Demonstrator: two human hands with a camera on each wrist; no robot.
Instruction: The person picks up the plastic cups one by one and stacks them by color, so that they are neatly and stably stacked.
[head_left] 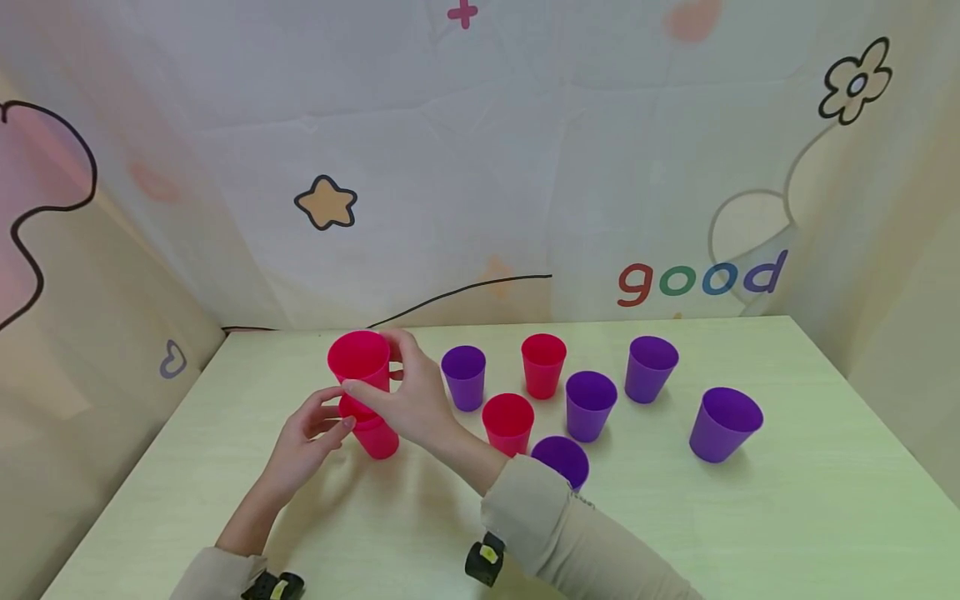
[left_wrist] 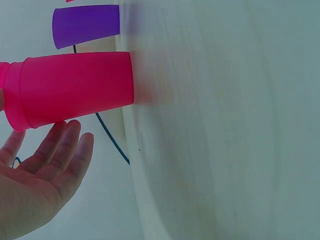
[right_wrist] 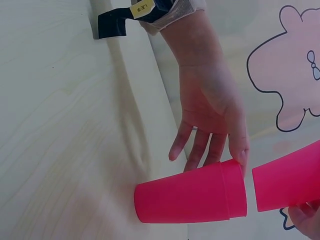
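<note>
My right hand [head_left: 416, 396] grips a pinkish-red plastic cup [head_left: 358, 357], thumb across its front and fingers behind. This cup hangs upright just over a stack of nested red cups [head_left: 377, 439] standing on the table. In the right wrist view a small gap parts the held cup [right_wrist: 287, 177] from the rim of the stack [right_wrist: 185, 197]. My left hand [head_left: 300, 450] is at the stack's left side, thumb and fingertips right at its rim. Seen from the left wrist, the fingers of that hand [left_wrist: 45, 170] are loosely extended beside the stack [left_wrist: 80, 90].
Right of the stack, purple cups [head_left: 463, 379] and red cups [head_left: 543, 367] stand upright and separate. My right forearm [head_left: 540, 508] partly covers a red cup [head_left: 507, 423] and a purple cup [head_left: 561, 460]. A printed curtain [head_left: 450, 208] closes off the table's back edge.
</note>
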